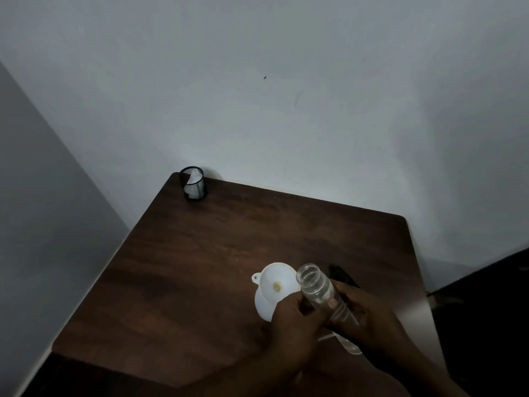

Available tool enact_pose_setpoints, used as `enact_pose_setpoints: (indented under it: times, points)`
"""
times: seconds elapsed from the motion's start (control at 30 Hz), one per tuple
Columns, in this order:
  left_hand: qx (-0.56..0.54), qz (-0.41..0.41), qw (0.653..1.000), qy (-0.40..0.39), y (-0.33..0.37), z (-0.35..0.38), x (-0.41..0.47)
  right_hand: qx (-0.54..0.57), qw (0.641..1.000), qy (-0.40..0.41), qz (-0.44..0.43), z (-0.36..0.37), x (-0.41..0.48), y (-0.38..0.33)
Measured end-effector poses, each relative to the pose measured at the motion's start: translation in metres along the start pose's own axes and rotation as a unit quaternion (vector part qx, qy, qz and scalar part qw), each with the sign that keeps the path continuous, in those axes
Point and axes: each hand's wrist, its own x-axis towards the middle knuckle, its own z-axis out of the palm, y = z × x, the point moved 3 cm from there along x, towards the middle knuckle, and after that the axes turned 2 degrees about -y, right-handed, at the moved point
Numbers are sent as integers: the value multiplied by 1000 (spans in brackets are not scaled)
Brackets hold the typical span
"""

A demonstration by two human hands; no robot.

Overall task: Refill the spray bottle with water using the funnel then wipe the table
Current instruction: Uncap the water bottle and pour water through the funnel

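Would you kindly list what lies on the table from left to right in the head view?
Black mesh cup → white funnel → clear bottle, held in both hands → dark object behind it.

Bottle (320, 293): clear plastic, cap off, mouth open, tilted with neck pointing up and left, little water inside; held above tabletop (200, 253).
Funnel (279, 285): white, wide rim, small tab with hole on left side; sits just left of bottle neck, on white object that I cannot identify.
Tabletop: dark brown wood.
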Motion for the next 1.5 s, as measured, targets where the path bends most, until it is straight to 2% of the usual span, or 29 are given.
enact_pose_setpoints:
  times: [0.2,0.4,0.6,0.8,0.93,1.0,1.07,1.17,1.23,1.3,1.5]
  points:
    - [-19,-1,1000,-15,3,1,-5,-47,999,8,-10,-4,-2,-3]
    - [-41,-7,999,-12,5,2,-7,-62,998,-22,2,-5,-2,-5]
    - [-56,-25,998,-6,-1,2,-7,-130,991,-21,10,-8,-1,5]
    - [-80,-45,995,-33,-4,1,-8,-165,986,-30,7,-7,0,9]
    - [-9,-111,991,-74,-10,-17,-13,-163,986,-37,9,-5,3,7]
    - [2,-159,987,-31,-14,-37,-15,-171,985,-27,10,-5,5,6]
    - [0,-179,982,57,-15,-63,-13,-182,983,-26,11,-5,6,4]
    - [59,-97,978,177,-5,-103,3,-198,979,-39,11,-3,8,6]
    - [62,-40,973,219,10,-116,15,-196,980,-39,12,-2,9,8]
    - [49,-29,971,233,22,-120,28,-196,980,-40,12,-2,10,8]
    - [22,-31,981,192,26,-119,49,-218,975,-37,10,-4,14,10]
